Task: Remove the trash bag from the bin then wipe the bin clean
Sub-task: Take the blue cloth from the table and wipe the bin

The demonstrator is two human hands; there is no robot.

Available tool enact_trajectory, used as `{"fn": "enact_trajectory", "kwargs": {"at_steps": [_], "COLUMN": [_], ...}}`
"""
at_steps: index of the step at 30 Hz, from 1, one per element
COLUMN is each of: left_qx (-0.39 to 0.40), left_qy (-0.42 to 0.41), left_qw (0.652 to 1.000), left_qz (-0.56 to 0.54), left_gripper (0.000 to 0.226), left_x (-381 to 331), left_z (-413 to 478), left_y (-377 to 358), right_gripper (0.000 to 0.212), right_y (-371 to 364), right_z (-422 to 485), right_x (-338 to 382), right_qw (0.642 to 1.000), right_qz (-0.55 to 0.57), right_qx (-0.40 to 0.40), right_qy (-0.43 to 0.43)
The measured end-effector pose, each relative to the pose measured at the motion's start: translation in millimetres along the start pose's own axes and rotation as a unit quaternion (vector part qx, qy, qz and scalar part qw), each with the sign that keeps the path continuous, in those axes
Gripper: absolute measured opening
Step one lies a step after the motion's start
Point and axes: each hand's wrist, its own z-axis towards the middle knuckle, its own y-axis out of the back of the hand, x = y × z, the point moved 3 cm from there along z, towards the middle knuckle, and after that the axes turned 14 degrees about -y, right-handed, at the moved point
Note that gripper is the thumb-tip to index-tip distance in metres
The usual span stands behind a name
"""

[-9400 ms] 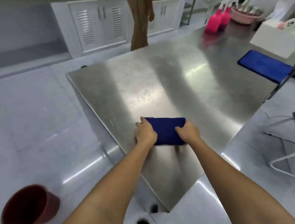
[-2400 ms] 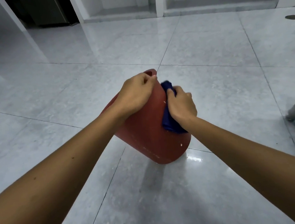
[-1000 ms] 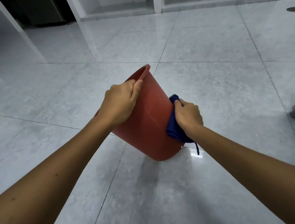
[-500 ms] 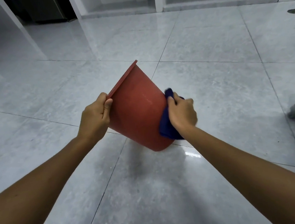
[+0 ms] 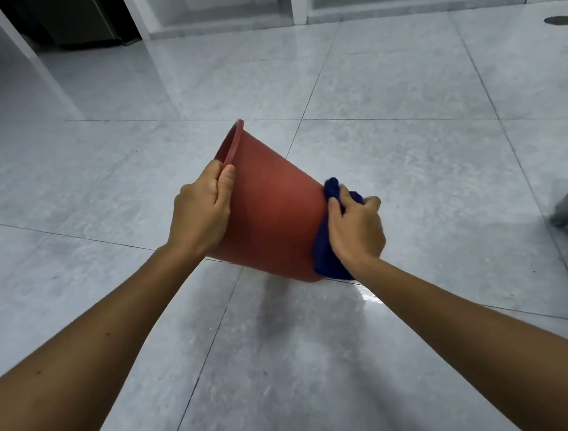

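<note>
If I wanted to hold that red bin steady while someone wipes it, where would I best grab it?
Probably by the rim. The red bin is tilted, its mouth facing up and to the left, and its smooth wall tapers, so fingers may slide there. The rolled rim gives a lip to hook over. Come from the left, as the left hand does, leaving the right hand free to press the blue cloth near the base.
</note>
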Motion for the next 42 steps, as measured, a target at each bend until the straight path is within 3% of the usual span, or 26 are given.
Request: {"fn": "enact_trajectory", "kwargs": {"at_steps": [3,5,7,10,12,14,17,19,22,24,27,29,33,37,39,42], "left_qx": [0.016,0.026,0.032,0.04,0.05,0.055,0.063,0.072,0.07,0.071,0.164,0.167,0.11,0.08,0.087,0.09], "left_qy": [-0.03,-0.026,-0.014,-0.012,-0.011,-0.008,-0.002,-0.017,-0.064,-0.132,-0.182,-0.19,-0.189,-0.186,-0.176,-0.145], "left_qw": [0.999,0.999,0.999,0.999,0.998,0.998,0.998,0.997,0.989,0.987,0.969,0.967,0.975,0.977,0.977,0.982], "left_qz": [0.019,0.022,0.021,0.02,0.03,0.035,0.017,-0.025,-0.116,-0.064,0.023,0.027,0.038,0.06,0.08,0.084], "left_gripper": [0.035,0.037,0.038,0.037,0.037,0.037,0.04,0.041,0.033,0.036,0.048,0.056,0.041,0.032,0.035,0.04], "left_x": [-15.5,-18.1,-16.1,-16.6,-18.5,-21.5,-32.6,-45.3,-52.4,-35.1,-1.6,0.7,-29.1,-52.0,-53.6,-42.2], "left_z": [16.4,22.4,22.2,20.6,22.4,24.8,31.5,38.4,28.8,3.4,-36.6,-37.9,-11.6,5.2,12.3,22.1], "left_y": [-5.4,-7.4,-6.3,-5.0,-5.2,-6.7,-12.7,-19.6,-20.8,-14.0,-9.3,-7.5,-9.6,-16.6,-16.9,-14.5], "right_gripper": [0.048,0.048,0.045,0.045,0.046,0.048,0.051,0.051,0.046,0.045,0.045,0.042,0.043,0.047,0.046,0.044], "right_y": [0.0,1.9,4.9,10.2,10.5,10.4,13.6,17.4,25.0,28.7,33.4,33.1,34.2,28.4,23.8,12.0], "right_z": [-11.9,-10.7,5.3,25.4,22.5,7.0,-25.2,-23.5,9.7,34.2,45.3,38.3,29.3,17.1,22.7,28.0], "right_x": [33.1,36.0,12.6,-26.8,-32.9,-24.3,6.3,27.7,33.9,16.3,-18.1,-21.7,30.5,75.4,59.8,1.0], "right_qw": [0.993,0.99,0.998,0.985,0.973,0.986,0.996,0.99,0.993,0.993,0.968,0.959,0.984,0.987,0.99,0.994], "right_qz": [0.047,0.052,0.058,0.077,0.1,0.074,0.05,0.09,0.119,0.095,0.105,0.115,0.144,0.143,0.127,0.054], "right_qx": [0.01,-0.003,-0.013,0.053,0.067,0.036,-0.003,-0.005,-0.005,0.021,0.056,0.063,0.056,0.042,0.023,0.065], "right_qy": [0.11,0.128,0.032,-0.147,-0.198,-0.145,0.075,0.111,0.024,-0.066,-0.22,-0.252,-0.088,0.066,0.052,-0.064]}}
